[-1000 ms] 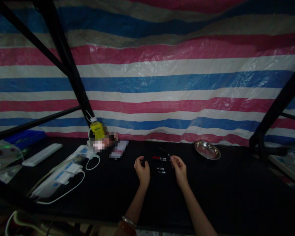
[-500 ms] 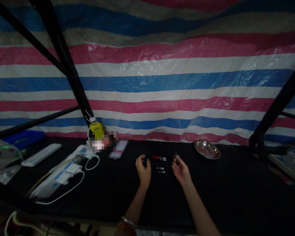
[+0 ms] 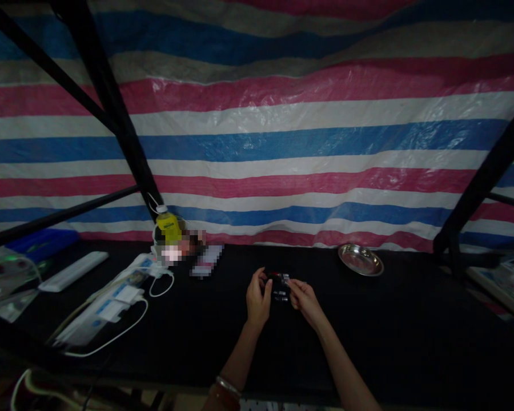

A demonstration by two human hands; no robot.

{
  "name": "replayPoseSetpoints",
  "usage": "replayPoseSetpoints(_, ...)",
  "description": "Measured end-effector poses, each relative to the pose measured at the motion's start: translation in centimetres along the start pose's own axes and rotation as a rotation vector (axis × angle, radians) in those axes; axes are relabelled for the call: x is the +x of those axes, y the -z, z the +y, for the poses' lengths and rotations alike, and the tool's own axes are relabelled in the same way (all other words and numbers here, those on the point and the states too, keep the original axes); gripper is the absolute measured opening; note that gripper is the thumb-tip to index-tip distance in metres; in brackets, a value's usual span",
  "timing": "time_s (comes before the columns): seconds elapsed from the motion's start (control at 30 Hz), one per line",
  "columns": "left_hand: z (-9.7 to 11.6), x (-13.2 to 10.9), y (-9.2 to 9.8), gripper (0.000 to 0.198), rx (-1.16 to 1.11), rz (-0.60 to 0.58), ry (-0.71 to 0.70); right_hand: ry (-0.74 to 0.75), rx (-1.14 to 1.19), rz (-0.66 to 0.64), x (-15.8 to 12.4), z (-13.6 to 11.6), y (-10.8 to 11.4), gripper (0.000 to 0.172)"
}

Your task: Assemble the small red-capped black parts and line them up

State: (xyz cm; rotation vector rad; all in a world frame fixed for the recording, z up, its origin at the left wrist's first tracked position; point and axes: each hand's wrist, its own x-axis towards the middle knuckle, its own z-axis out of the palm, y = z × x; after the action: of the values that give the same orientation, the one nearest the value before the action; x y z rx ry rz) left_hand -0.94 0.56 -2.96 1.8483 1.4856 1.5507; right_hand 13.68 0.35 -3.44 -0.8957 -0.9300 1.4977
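Observation:
On a black-covered table, my left hand (image 3: pixel 257 297) is curled with its fingers closed around a small dark object I cannot make out. My right hand (image 3: pixel 303 295) is close beside it, fingers pinched on a thin dark tool whose tip points toward my left hand. Between and just beyond the hands lie small parts: a red-and-silver piece (image 3: pixel 279 276) and two little silver-tipped pieces (image 3: pixel 280 296). The scene is dim and details of the held items are hard to see.
A shallow steel dish (image 3: pixel 360 260) sits at the right rear. At the left rear stand a yellow bottle (image 3: pixel 168 225), white power strips with cables (image 3: pixel 111 302) and a white remote-like bar (image 3: pixel 72 270). Black frame poles (image 3: pixel 111 103) rise on both sides before a striped tarp.
Both hands have come together over the small parts: the left moved right, the right moved left and lowered its thin tool toward the left hand.

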Motion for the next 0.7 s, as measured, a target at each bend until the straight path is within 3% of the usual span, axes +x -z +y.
replayPoseSetpoints(0.27, 0.1, 0.0, -0.3, 0.025, 0.052, 0.004, -0.113, 0.047, -0.194, 0.024, 0.5, 1.1, -0.1, 0.048)
replayPoseSetpoints(0.5, -0.6, 0.5, -0.1, 0.022, -0.113, 0.204, 0.120, 0.148, 0.024, 0.223, 1.1, 0.7, 1.3, 0.058)
replayPoseSetpoints(0.7, -2.1, 1.1, -0.4, 0.023, -0.159, 0.162, 0.192, 0.313, -0.091, 0.408, 1.2, 0.6, 2.2, 0.052)
